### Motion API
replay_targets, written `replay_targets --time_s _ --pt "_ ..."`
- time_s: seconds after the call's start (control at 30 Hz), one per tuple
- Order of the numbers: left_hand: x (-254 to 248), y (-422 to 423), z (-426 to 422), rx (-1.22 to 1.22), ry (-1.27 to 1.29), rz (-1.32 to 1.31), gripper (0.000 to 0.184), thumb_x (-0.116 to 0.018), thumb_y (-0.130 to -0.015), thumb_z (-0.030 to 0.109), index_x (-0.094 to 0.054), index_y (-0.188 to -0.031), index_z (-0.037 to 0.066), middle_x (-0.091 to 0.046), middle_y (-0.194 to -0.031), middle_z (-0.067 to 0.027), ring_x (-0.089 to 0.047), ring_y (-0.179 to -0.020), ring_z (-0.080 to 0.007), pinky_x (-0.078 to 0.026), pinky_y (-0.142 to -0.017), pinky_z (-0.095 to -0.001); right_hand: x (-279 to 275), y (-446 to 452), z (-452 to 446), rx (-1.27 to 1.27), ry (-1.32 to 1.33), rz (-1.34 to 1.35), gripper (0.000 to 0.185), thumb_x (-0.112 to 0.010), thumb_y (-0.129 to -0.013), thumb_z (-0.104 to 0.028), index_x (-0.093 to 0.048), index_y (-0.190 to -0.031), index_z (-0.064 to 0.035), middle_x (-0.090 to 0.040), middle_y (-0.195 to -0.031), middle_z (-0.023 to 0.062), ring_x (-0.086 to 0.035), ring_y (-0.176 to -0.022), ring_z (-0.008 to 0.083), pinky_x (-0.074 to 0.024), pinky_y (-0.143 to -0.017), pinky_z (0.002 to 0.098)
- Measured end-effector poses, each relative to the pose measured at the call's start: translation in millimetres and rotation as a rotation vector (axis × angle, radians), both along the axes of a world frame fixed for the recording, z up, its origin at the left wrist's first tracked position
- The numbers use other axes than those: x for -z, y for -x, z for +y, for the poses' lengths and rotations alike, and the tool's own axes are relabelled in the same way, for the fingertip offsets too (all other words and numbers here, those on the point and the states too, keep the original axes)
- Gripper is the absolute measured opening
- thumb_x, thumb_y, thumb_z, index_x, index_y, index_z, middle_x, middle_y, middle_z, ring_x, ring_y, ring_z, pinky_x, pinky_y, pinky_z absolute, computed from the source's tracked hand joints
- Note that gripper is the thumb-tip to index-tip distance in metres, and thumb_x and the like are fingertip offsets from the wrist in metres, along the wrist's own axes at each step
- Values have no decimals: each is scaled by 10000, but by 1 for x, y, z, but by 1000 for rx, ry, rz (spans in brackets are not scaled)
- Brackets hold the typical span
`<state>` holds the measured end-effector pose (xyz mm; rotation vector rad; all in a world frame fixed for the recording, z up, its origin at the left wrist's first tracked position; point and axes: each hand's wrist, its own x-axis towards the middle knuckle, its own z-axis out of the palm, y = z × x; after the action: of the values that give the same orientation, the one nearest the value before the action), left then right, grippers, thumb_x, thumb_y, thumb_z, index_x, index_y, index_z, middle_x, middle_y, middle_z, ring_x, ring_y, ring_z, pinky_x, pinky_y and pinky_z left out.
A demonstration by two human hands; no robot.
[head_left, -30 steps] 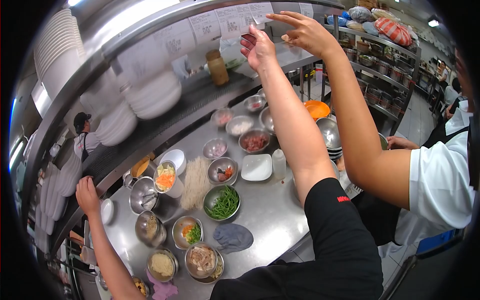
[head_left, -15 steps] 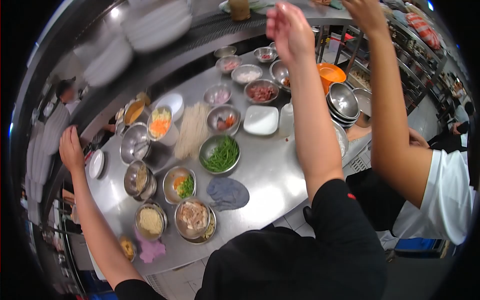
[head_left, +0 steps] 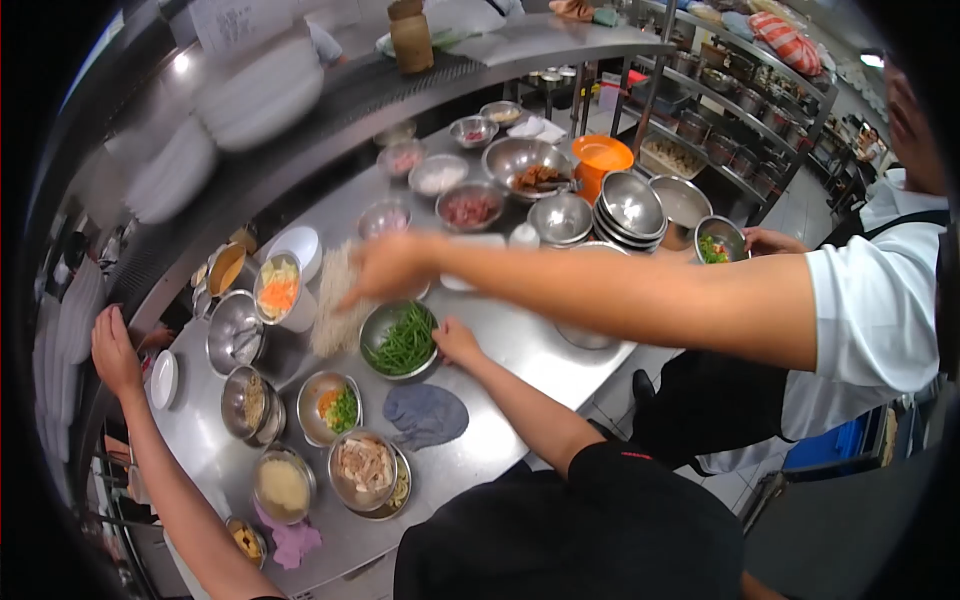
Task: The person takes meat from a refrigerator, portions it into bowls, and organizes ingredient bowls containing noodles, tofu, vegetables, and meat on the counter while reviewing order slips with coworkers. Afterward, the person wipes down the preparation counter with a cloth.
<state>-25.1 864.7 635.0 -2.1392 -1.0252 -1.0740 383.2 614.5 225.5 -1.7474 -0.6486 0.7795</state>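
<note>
My left hand (head_left: 117, 350) is raised at the left by the shelf edge, fingers stretched out, holding nothing I can see. My right hand (head_left: 457, 341) is closed at the right rim of a steel bowl (head_left: 371, 364) of cut green stalks (head_left: 405, 338), which look like green beans. Left of that bowl lies a bundle of pale dry noodles (head_left: 338, 310). A co-worker's blurred hand (head_left: 395, 268) reaches over the noodles from the right. A crumpled blue-grey cloth (head_left: 425, 416) lies just below the bowl, and a bowl of mixed chopped vegetables (head_left: 330, 408) stands to its lower left.
Steel bowls of sliced meat (head_left: 365, 465), noodles (head_left: 283, 485) and red meat (head_left: 470, 207) crowd the steel table (head_left: 510, 400). Stacked bowls (head_left: 632, 205) and an orange container (head_left: 602, 158) stand at the far right. The co-worker's other hand (head_left: 775, 242) holds a small bowl (head_left: 722, 240).
My right hand has come down from high above the table to the green bean bowl. The co-worker's raised arm has swung down across the table. The view has shifted right.
</note>
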Motion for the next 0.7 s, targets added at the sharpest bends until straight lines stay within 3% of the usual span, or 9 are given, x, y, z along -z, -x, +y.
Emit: replay_targets --time_s 0.07,0.1,0.2,0.27,0.33,0.43,0.53,0.7 --pt "2 12 17 -47 -159 160 361 -415 -989 291 -639 -1092 27 -646 -1124 -124 -579 -1066 -320 -440 -914 -396 -65 11 -28 -76 65 74 201 -492 -950 -243 -544 -1054 -80 -618 -660 63 -624 -557 198 -550 -537 353" --pt "4 14 24 -46 -167 106 359 -429 -986 291 -649 -1081 24 -646 -1135 -120 -584 -1064 -314 -444 -917 -395 -85 23 -33 -119 60 73 201 -492 -950 -243 -544 -1054 -80 -618 -660 63 -624 -557 198 -550 -537 353" --pt "-5 -1 -9 -38 -214 111 315 -483 -960 298 -670 -1030 55 -664 -1049 -124 -608 -991 -324 -468 -861 -412 -135 67 -15 -1162 14 -1295 191 -491 -902 -243 -672 -914 -182 -666 -787 -16 -639 -781 140 -295 -924 465" --pt "-8 -8 -18 29 -128 0 310 -506 -941 326 -676 -1008 75 -661 -1001 -121 -604 -966 -332 -465 -830 -429 -144 93 -6 -1726 -238 -2274 271 -491 -869 -244 -757 -820 -251 -698 -871 -68 -650 -931 101 -125 -1183 539" --pt "-10 -9 -22 22 -113 -25 324 -502 -932 357 -676 -982 88 -666 -985 -100 -604 -952 -326 -461 -826 -438 -138 100 -7 -1770 -207 -2163 235 -539 -807 -215 -720 -681 -295 -669 -746 -103 -630 -988 83 -27 -1208 559" --pt "-11 -12 -33 5 -92 -36 310 -496 -926 348 -672 -960 95 -666 -956 -80 -598 -929 -314 -457 -811 -424 -100 98 6 -1713 -435 -2007 203 -559 -767 -245 -727 -658 -280 -676 -755 -124 -583 -1076 81 46 -1194 591" --pt "-8 -11 -36 32 -95 -57 305 -491 -921 345 -666 -952 97 -664 -945 -68 -592 -931 -301 -450 -812 -410 -131 114 -1 -1815 -319 -2103 199 -565 -760 -247 -728 -652 -281 -677 -759 -135 -580 -1070 82 41 -1198 582" --pt "-7 -13 -33 19 -70 -77 312 -493 -920 356 -667 -957 99 -663 -950 -58 -588 -952 -287 -447 -822 -403 -125 116 0 -1781 -293 -2125 203 -554 -770 -235 -738 -699 -285 -686 -814 -141 -561 -1099 80 31 -1202 567"
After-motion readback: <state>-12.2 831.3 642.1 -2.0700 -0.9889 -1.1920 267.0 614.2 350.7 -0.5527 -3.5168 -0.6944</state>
